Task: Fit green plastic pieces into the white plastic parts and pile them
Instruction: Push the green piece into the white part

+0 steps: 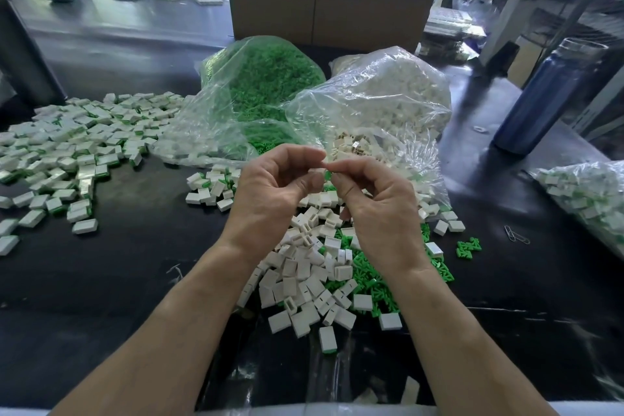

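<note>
**Both hands raised over loose parts, pinching pieces together**

Nearest the camera, two bare forearms reach forward over the dark surface (135,280). Between them lies a loose heap of white plastic parts (304,273), hollow rectangular shells lying at all angles. Just right of that heap, partly under it, sits a scatter of green plastic pieces (368,284); a few more green pieces (468,247) lie apart to the right, near two paper clips (516,236).

Above the heap, the left hand (270,192) and right hand (374,203) meet fingertip to fingertip. Left grip: thumb and fingers pressed together on a small white part, mostly hidden. Right grip: thumb and forefinger pinched on a small green piece (327,176), of which only a sliver shows at the meeting point. Whether the two pieces are already joined cannot be told.

Left of the hands, a wide spread of finished white-and-green units (74,145) covers the surface. A smaller cluster (211,187) sits just left of the left hand.

Behind the hands, two clear bags stand side by side: one with green pieces (266,84), one with white parts (385,101), its mouth open toward the hands. At far right, another clear bag (587,192) holds assembled units. A blue bottle (550,94) stands right of the white bag. A cardboard box (331,10) rises behind the bags.
</note>
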A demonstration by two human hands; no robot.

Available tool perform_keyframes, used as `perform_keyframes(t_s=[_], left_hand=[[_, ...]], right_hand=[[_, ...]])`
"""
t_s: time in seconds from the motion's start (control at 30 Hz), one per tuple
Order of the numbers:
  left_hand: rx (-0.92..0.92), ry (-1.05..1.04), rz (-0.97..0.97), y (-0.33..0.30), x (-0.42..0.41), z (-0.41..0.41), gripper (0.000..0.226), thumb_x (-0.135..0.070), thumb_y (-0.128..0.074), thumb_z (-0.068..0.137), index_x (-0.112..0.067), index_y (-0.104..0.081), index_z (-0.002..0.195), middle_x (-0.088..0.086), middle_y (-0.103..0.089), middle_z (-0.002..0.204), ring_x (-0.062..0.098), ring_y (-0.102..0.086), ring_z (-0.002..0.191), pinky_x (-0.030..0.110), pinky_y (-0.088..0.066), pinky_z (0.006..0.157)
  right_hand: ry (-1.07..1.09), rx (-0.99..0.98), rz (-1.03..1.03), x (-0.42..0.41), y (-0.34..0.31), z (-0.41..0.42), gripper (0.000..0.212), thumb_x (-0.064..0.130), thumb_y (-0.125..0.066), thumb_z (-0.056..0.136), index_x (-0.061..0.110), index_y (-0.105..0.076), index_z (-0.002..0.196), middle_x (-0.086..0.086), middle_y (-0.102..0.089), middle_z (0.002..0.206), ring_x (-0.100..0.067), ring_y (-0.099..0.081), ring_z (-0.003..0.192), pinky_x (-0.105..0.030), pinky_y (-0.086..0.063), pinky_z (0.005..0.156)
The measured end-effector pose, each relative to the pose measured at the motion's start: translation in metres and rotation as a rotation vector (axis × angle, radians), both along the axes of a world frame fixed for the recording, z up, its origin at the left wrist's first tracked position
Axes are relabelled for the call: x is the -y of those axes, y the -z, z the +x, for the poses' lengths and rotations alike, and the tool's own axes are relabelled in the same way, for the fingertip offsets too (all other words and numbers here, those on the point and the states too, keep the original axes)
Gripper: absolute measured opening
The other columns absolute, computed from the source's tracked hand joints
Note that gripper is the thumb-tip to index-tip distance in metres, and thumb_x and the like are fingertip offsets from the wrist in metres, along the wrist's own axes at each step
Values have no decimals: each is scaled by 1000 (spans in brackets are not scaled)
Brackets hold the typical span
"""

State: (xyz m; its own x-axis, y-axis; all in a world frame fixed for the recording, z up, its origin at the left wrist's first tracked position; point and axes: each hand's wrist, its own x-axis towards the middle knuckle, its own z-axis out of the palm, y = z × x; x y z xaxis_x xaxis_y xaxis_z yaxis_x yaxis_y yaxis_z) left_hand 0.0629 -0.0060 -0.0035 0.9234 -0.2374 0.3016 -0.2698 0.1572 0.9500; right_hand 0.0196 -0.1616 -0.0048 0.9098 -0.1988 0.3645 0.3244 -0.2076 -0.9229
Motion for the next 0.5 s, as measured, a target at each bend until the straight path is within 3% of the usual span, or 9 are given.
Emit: perform_keyframes(t_s=[0.27,0.37,0.5], left_hand=[[26,-69,91,0,-1,-2,20,-5,-78,90,-17,-73,105,1,-78,97,19,-75,80,28,-62,70],[19,-51,99,2,0,-1,19,-4,-77,90,-13,-74,106,4,-79,97,24,-77,81,30,-63,72],[21,-3,102,3,-1,0,21,-1,-75,92,-14,-74,108,4,-79,99,20,-77,88,27,-62,78]], right_hand=[[5,-15,-109,3,2,1,16,15,-75,98,28,-77,106,10,-75,95,-6,-70,84,-20,-56,73],[7,-46,-154,6,4,2,17,14,-74,98,27,-73,110,12,-73,94,-6,-70,85,-19,-56,72],[27,-80,-75,8,4,4,18,14,-76,97,23,-71,111,2,-74,93,-11,-71,83,-23,-58,71]])
